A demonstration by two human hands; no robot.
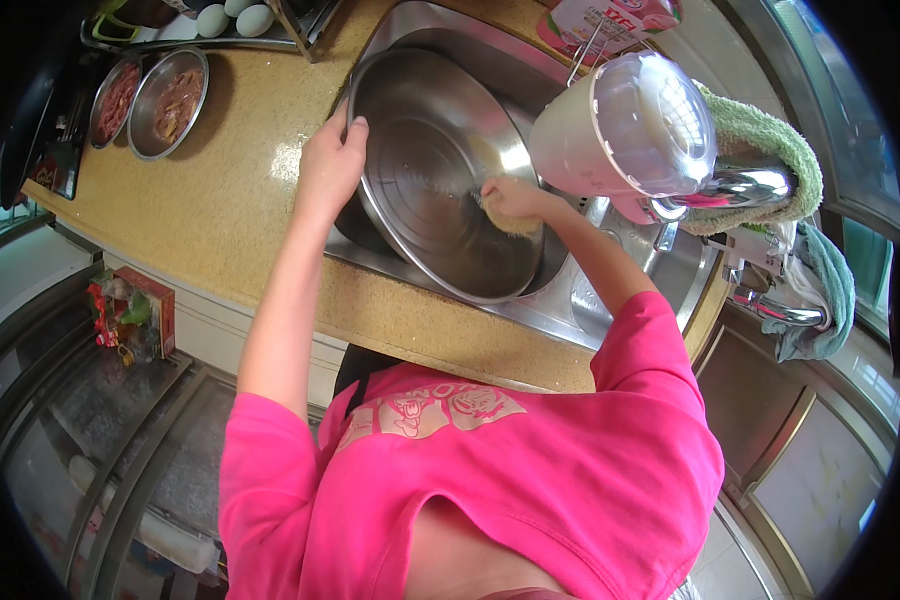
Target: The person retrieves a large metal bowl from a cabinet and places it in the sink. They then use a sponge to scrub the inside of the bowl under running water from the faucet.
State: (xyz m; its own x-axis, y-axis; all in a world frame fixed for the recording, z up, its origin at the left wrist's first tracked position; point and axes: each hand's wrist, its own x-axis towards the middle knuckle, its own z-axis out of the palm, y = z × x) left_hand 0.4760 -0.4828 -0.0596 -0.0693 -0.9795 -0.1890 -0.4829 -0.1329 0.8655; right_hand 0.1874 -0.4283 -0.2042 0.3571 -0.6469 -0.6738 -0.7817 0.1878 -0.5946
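Note:
A large stainless steel basin [420, 150] sits tilted in the metal sink [412, 16], with a little liquid at its bottom. My left hand [334, 161] grips the basin's left rim, thumb on the inner side and fingers behind the wall. Inside the basin, near its right wall, my right hand [514, 199] is closed on a yellowish scrubbing pad [511, 220], which touches or nearly touches the metal. What the pad is made of cannot be told for certain.
A pale container with a clear lid [656, 120] stands right of the basin, near the chrome faucet [750, 187] and a green towel [765, 112]. Two metal bowls of raw meat [169, 105] [116, 101] stand on the counter [255, 150] at left, below eggs [255, 20] on a rack.

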